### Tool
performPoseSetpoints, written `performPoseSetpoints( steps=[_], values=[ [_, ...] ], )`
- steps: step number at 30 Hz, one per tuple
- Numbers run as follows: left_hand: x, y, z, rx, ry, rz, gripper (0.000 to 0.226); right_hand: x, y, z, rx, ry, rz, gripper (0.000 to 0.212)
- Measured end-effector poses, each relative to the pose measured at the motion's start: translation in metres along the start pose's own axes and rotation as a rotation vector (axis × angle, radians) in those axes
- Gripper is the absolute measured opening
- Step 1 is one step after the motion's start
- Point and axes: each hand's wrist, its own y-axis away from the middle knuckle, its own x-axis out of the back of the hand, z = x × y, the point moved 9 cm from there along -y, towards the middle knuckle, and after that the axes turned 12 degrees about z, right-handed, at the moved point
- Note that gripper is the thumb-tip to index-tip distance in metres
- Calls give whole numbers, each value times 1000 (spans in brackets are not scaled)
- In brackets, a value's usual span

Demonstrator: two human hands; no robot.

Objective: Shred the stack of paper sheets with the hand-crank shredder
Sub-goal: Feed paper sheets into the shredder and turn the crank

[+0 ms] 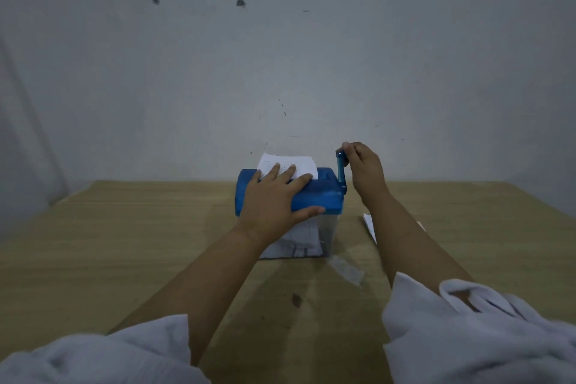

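The shredder (321,196) stands mid-frame on the tabletop (124,227), long axis left-right, a sheet (296,160) upright in its slot. The left hand (274,196) presses flat on the lid; the right hand (364,168) grips the upturned crank (341,168) at its right end.

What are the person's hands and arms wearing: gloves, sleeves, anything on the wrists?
Both are bare: no gloves, watch or rings visible on the left hand or right hand, and the forearms are uncovered. The left sleeve and right sleeve are white, loose, soft fabric, bunched in folds near the elbows. No markings show.
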Motion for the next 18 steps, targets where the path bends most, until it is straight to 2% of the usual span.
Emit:
performPoseSetpoints(
  steps=[3,5,8,11,14,18],
  values=[
    [-1,0,-2,9,23,7,72,-12,-3,24,-93,119,-36,20],
    [0,0,-1,10,22,16,72,-18,2,44,-155,251,-91,21],
    [2,1,-1,16,14,17,75,-20,24,72,-303,223,-112,31],
    [1,0,-2,37,-15,3,75,-13,51,85,-365,170,-76,25],
    [-2,0,-3,74,-16,-19,74,-4,74,86,-360,122,-27,27],
    [-2,2,-3,104,23,-32,72,10,87,71,-259,155,-1,26]
  ],
)
